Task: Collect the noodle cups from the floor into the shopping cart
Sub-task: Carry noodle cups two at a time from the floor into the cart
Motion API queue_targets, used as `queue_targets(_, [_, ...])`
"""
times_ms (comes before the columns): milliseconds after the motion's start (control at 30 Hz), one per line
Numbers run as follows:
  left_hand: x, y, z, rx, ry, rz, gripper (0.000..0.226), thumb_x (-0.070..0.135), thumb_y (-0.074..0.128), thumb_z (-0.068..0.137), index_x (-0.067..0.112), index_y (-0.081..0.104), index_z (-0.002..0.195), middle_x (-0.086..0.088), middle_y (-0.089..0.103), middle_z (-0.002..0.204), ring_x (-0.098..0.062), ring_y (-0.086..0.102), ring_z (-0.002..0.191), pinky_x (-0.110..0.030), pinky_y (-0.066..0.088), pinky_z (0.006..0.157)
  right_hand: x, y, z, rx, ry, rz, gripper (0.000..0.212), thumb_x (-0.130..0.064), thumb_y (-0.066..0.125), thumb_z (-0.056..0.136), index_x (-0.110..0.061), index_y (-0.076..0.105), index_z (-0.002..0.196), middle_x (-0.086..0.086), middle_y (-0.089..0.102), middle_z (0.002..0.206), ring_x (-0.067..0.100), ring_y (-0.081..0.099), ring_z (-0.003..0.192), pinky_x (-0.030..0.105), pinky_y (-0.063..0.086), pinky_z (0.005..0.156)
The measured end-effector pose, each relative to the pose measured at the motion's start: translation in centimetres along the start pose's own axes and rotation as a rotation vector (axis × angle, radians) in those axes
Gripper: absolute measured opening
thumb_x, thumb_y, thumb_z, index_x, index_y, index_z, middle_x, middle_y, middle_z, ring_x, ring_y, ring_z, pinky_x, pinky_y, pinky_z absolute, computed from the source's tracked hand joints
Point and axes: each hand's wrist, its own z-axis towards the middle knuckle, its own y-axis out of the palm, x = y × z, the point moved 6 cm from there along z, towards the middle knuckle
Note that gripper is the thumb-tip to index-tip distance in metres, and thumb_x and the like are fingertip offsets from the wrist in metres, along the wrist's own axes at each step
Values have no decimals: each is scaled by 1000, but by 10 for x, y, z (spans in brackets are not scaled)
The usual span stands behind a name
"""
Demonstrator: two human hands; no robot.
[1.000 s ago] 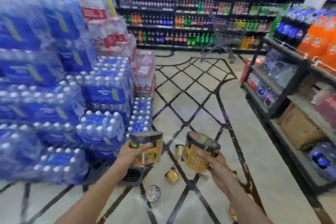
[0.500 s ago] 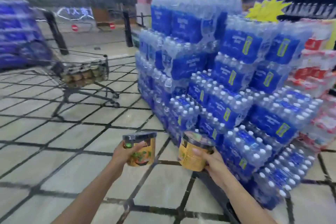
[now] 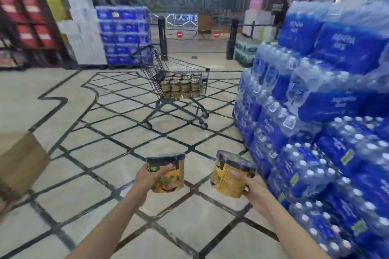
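Yellow noodle cups, likely light and thin-walled, are sitting low in the frame: the left hand (image 3: 147, 178) is gripping one cup (image 3: 167, 173), the right hand (image 3: 255, 190) the other cup (image 3: 230, 176), fingers round the sides. Farther off, centre frame, the cart (image 3: 181, 82) is holding more.

Supermarket — stacked bottled-water packs (image 3: 328, 99), shopping cart (image 3: 179, 78)

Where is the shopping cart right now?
In the head view, the shopping cart stands ahead on the tiled floor, mid-frame, just left of the stacked water bottle packs, with noodle cups already inside.
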Motion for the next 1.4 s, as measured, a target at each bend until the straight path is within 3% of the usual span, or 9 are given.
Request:
queue_targets(167, [19,17,69,-4,23,-25,85,45,93,33,10,63,105,-10,73,95,-29,70,89,-45,56,81,-11,-14,78,4,-4,4,114,-47,95,19,-18,58,123,3,71,111,23,63,107,47,50,92])
queue_targets(433, [76,57,198,-13,60,-17,95,45,94,33,11,62,115,-10,73,101,-27,70,90,-41,57,73,-61,-26,220,-46,-30,6,93,-34,96,33,-20,58,117,0,71,106,22,62,104,37,53,74])
queue_targets(633, [113,69,279,60,73,-35,91,46,92,30,11,64,109,-8,74,95,-25,71,87,-42,57,77,-103,-19,333,-75,6,-27,112,-41,97,23,-21,56,125,3,68,115,27,59,113,57,47,96])
queue_targets(833, [134,59,375,113,60,-39,89,55,91,28,14,68,103,-7,75,91,-26,71,87,-45,56,82,-125,8,441,-120,-6,26,74,-16,85,47,-18,54,113,3,69,99,19,63,93,33,50,67])
queue_targets(967, [147,41,459,123,20,-28,91,63,88,25,13,71,99,-6,75,91,-25,71,88,-47,54,87,-129,31,522,-81,16,30,94,-33,97,20,-22,60,105,1,71,98,19,64,93,36,51,70])
queue_targets(1067, [168,26,523,134,6,-52,93,63,88,21,13,71,97,-6,75,89,-24,71,87,-46,53,89,-142,55,583,-67,11,1,92,-32,96,30,-15,61,114,5,72,102,18,67,92,32,53,67])
queue_targets(1233, [234,9,617,157,18,-44,67,50,86,36,14,67,88,2,73,72,-21,71,82,-25,51,60,-170,98,686,-47,7,-23,113,-41,96,21,-17,57,124,6,70,113,26,64,106,42,56,76])
queue_targets(1333, [268,3,666,157,78,-25,93,69,81,4,19,63,81,11,70,60,-3,68,60,-18,48,52,-190,123,736,-54,27,-49,106,-35,97,33,-20,53,129,6,68,117,30,60,112,53,50,91])
queue_targets(1400, [283,0,704,143,96,-24,97,68,82,6,18,64,87,13,71,63,-3,68,60,-21,48,56,-201,136,766,-52,21,-41,88,-20,88,47,-18,52,128,6,67,117,28,60,109,48,52,83])
